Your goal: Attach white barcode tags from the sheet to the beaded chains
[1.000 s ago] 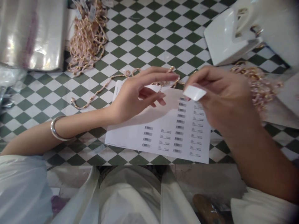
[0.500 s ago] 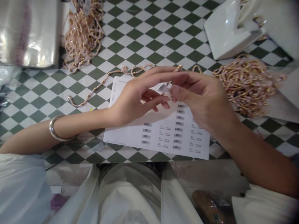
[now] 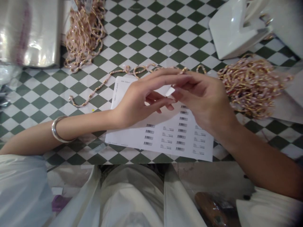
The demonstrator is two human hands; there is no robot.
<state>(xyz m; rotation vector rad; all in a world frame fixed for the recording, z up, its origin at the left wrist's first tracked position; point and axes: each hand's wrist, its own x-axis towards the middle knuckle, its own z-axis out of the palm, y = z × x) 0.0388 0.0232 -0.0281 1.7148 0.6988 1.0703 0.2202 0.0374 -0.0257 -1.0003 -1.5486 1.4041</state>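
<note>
My left hand (image 3: 139, 102) and my right hand (image 3: 208, 99) meet fingertip to fingertip above a white sheet of barcode stickers (image 3: 132, 138). Between them shows a small white label (image 3: 169, 91), with my right thumb and fingers closed on its right end. My left fingers curl around the same spot, closed at a pink and gold beaded strand (image 3: 101, 84); the exact grip is partly hidden. That strand trails left across the table, and loops of it pass behind both hands.
Bundles of similar strands lie at the upper left (image 3: 84, 34) and on the right (image 3: 253, 86). Clear plastic bags (image 3: 30, 34) occupy the top left corner. A white container (image 3: 227, 31) stands at the upper right of the checkered table (image 3: 151, 31).
The label between my fingertips has turned: its grey printed face showed before, and now a plain white face shows. Both hands stay in nearly the same place.
</note>
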